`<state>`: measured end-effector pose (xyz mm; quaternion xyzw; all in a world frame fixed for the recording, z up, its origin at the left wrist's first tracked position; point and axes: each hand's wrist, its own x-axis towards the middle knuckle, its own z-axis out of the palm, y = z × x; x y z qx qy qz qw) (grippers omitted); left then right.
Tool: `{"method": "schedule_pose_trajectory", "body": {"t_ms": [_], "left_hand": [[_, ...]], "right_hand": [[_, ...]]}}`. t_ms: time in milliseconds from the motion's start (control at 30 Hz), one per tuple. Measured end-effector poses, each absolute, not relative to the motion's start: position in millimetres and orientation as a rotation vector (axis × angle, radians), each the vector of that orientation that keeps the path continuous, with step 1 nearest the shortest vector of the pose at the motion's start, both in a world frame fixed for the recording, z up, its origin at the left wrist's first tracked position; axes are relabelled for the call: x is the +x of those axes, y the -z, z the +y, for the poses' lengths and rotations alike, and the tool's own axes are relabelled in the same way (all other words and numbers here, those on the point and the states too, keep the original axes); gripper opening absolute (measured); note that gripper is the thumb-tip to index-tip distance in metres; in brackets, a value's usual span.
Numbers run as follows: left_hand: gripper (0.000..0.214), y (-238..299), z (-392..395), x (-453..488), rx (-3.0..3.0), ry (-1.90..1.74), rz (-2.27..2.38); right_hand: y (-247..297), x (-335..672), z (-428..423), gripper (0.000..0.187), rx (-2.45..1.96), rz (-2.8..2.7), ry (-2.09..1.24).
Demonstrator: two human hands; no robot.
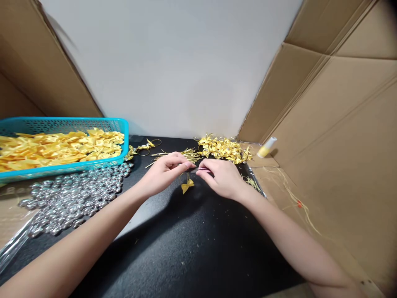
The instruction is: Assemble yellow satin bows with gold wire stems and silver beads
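Above the middle of the black table, my left hand (169, 171) is closed, its thumb and index fingertip pinched together; what they grip is too small to make out. Facing it, my right hand (223, 178) is closed round a small thin tool with a purple part (204, 169), mostly hidden by the fingers. A narrow dark tip points from it toward my left fingertips. Just below the left fingertips is a yellow ribbon bow (187, 186) with a thin gold loop. Whether it hangs or lies on the table, I cannot tell. Gold twist ties (190, 155) lie behind the hands.
A blue basket (125, 142) of yellow bows stands left, with silver beads (77, 194) spread before it. Finished-looking bow pieces (225, 148) are heaped at the back. A white-and-yellow tube (266, 147) stands right, near loose pale strands (290, 190). Cardboard walls (341, 124) flank the table.
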<state>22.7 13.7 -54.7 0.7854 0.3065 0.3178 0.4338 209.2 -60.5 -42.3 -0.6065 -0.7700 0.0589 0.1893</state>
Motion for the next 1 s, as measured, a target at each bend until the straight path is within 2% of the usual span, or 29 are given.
{"method": "schedule_pose_trajectory", "body": {"t_ms": [800,1000], "left_hand": [[0.031,61.9,18.0,22.6,1.997,-0.776,0.768],[0.031,60.3,17.4,22.8,1.901,-0.780,0.860]], "right_hand": [[47.1,207.8,-57.9,0.025,-1.764,-2.158,-0.171],[56.6,219.5,-60.8,0.025,-1.756,-2.017,-0.300]]}}
